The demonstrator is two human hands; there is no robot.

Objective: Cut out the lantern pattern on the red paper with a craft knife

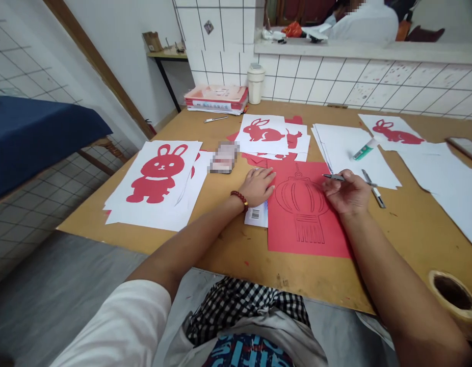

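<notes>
A red sheet of paper (pixel 282 239) lies in front of me, with a lantern and its tassel drawn on it in dark lines. My left hand (pixel 257 187) rests at the sheet's left edge, fingers spread and holding nothing. Between the fingers of my right hand (pixel 348 192) is a pen (pixel 333 177), its tip pointing left above the sheet's upper right part. A white booklet with a barcode (pixel 256 215) shows beside the red sheet, below my left hand. Just right of my right hand lies a craft knife (pixel 378 196).
White sheets with red paper rabbits (pixel 159 173) lie left, behind (pixel 264 131) and far right (pixel 398 132). A glue stick (pixel 364 149) rests on white paper. A phone (pixel 224 157), stacked books (pixel 216 98) and a white cup (pixel 256 84) stand further back. A hollow roll (pixel 452 295) is at right.
</notes>
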